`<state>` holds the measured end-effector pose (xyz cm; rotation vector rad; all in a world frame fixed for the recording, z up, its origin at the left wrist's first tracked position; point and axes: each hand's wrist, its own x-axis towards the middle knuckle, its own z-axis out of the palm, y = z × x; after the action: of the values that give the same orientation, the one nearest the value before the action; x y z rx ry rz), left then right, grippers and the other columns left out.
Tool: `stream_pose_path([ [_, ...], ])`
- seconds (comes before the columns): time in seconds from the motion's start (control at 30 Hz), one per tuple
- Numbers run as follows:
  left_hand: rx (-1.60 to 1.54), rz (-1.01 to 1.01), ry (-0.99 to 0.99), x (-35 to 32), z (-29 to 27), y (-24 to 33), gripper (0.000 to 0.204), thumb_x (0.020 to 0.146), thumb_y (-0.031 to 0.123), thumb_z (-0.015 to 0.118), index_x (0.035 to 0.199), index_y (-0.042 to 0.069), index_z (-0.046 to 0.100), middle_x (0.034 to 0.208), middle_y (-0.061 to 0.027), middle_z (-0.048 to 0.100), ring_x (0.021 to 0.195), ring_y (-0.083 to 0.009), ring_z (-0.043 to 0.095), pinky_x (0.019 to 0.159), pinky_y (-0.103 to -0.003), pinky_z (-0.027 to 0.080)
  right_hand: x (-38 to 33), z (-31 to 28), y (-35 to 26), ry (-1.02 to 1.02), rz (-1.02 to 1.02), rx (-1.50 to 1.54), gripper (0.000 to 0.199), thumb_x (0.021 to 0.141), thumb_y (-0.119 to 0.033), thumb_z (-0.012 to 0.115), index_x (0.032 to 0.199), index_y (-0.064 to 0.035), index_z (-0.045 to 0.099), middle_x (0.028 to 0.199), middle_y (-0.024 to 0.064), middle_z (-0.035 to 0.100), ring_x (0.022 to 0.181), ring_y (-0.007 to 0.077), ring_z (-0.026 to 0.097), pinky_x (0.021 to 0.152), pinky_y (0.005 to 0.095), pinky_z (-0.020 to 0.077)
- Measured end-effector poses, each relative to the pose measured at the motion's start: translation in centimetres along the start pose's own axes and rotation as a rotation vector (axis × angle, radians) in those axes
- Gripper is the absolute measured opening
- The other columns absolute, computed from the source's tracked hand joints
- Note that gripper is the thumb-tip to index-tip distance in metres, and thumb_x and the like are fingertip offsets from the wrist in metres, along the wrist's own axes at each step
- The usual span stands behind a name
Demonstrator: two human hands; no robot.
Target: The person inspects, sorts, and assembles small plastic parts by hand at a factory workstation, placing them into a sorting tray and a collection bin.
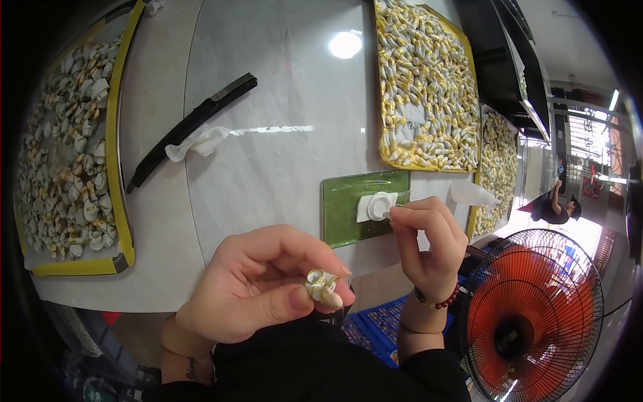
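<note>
Left hand: the left hand (258, 285) pinches a small cream and gold curled piece (321, 287) between thumb and fingers, at 6 o'clock of the picture.
Right hand: the right hand (429, 238) presses its fingertips (396, 213) on a small round white cap (380, 205).
Cap place: it lies on a green glass plate (341, 214), at 3 o'clock of the left hand.
Around: yellow-rimmed trays of similar pieces (429, 87) at 12 o'clock; an orange fan (532, 315) at 4 o'clock.

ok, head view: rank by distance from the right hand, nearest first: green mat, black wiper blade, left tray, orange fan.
From the right hand:
1. Green mat, just left of the fingertips.
2. Orange fan, lower right, off the table.
3. Black wiper blade, upper left on the table.
4. Left tray, at the far left edge.
</note>
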<state>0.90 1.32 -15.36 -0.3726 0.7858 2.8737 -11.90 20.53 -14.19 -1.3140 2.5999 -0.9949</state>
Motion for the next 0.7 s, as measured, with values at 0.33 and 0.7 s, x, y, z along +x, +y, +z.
stream_pose_path([
  [0.33,-0.016,0.025,-0.004,0.0,-0.1,0.0,0.033,0.079,0.023,0.073,0.095,-0.001,0.055,0.084,-0.0176,0.066,0.078,-0.0217,0.065,0.07,-0.031,0.053,-0.1,0.5,-0.4,-0.017,-0.041,-0.049,0.023,0.066,0.01,0.067,0.087,0.0013,0.06,0.075,0.0104,0.06,0.064,0.0255,0.057,0.056,0.0311,0.0463],
  [0.7,0.28,0.304,-0.018,0.1,0.6,-0.4,0.027,0.08,0.022,0.073,0.088,-0.002,0.062,0.086,-0.0176,0.065,0.081,-0.0254,0.064,0.073,-0.034,0.052,-1.3,1.0,-3.9,0.392,-0.043,0.606,0.023,0.073,0.004,0.071,0.092,-0.0023,0.062,0.071,0.0076,0.063,0.059,0.0195,0.059,0.053,0.0274,0.0473],
])
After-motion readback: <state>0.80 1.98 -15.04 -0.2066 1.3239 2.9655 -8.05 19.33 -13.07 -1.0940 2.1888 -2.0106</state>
